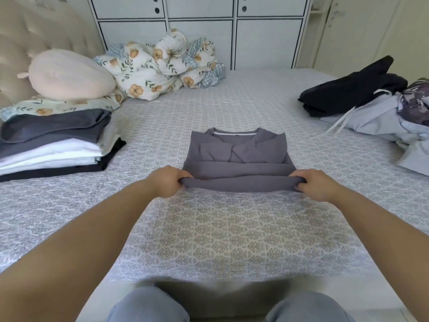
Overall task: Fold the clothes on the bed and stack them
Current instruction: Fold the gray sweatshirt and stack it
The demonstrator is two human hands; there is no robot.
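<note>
Folding of a grey top (239, 156) on a patterned bedspread (209, 228).
Near hem is gripped by left hand (167, 181) and right hand (316, 185), fingers curled round the corners. Folded stack (55, 145) is placed left, unfolded clothes heap (371, 108) right; floral quilt (162, 66), pillow (69, 75) and white wardrobe (199, 31) are set behind.

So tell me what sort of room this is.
Most likely a bedroom: a wide bed with a padded headboard, a rumpled floral duvet, and white wardrobe doors behind it.
</note>
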